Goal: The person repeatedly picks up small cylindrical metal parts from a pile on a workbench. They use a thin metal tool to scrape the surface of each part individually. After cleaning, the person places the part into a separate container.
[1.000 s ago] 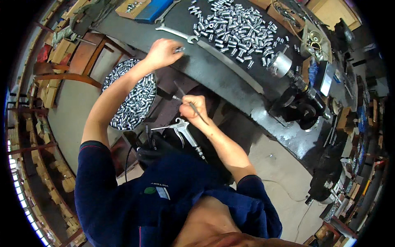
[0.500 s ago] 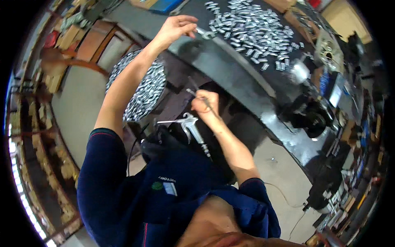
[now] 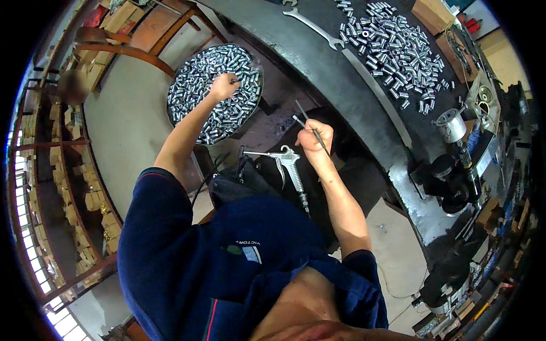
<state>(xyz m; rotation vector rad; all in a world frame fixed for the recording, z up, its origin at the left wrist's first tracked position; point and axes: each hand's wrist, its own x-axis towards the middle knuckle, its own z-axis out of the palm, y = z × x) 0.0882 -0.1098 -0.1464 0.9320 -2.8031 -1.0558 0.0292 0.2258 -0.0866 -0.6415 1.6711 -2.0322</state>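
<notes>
two hands (image 3: 223, 86), perhaps (image 3: 314, 138) mid-basin rim (image 3: 257, 99)

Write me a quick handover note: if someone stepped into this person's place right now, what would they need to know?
Left hand: closed, reaching into the round tray of small shiny metal cylinders at lower left.
Right hand: holds a thin metal rod, close to the body.
An air blow gun lies in the lap.
Done, by the look of it: a large heap of cylinders lies on the dark bench, beside a wrench.
Left: the tray is still nearly full.
</notes>
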